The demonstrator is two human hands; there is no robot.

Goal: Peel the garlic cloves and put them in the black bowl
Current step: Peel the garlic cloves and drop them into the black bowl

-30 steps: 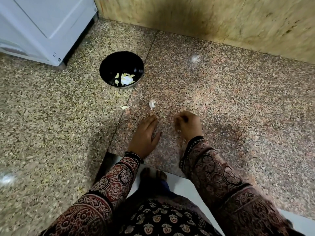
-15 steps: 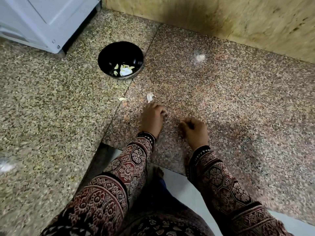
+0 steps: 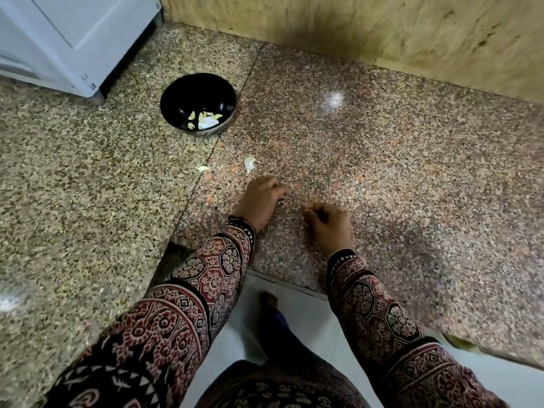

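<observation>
Where the white floor (image 3: 312, 322) shows below the edge of the counter (image 3: 397, 178), a foot (image 3: 268, 300) stands between two patterned sleeves (image 3: 212, 269). Both hands hover low over the speckled granite, near each other but apart. The left hand (image 3: 259, 203) has its fingers curled, tips turned toward the right hand (image 3: 331, 226), whose fingers are curled too. Both are blurred, so I cannot tell if either grip pinches a clove or holds nothing. Just beyond the left hand a thin white piece of skin (image 3: 249, 164) lies on the counter, and left of it, on the seam between two slabs, a small pale yellow bit (image 3: 203, 168). Farther back stands the black bowl (image 3: 188, 92), upright and glossy, well apart from both hands. Inside, at its near side, lie several garlic cloves (image 3: 206, 115), peeled, pale yellow and curved, beside a white scrap (image 3: 209, 122). Behind the bowl to the left is a white appliance (image 3: 73, 39), and a beige wall (image 3: 382, 30) closes the counter.
</observation>
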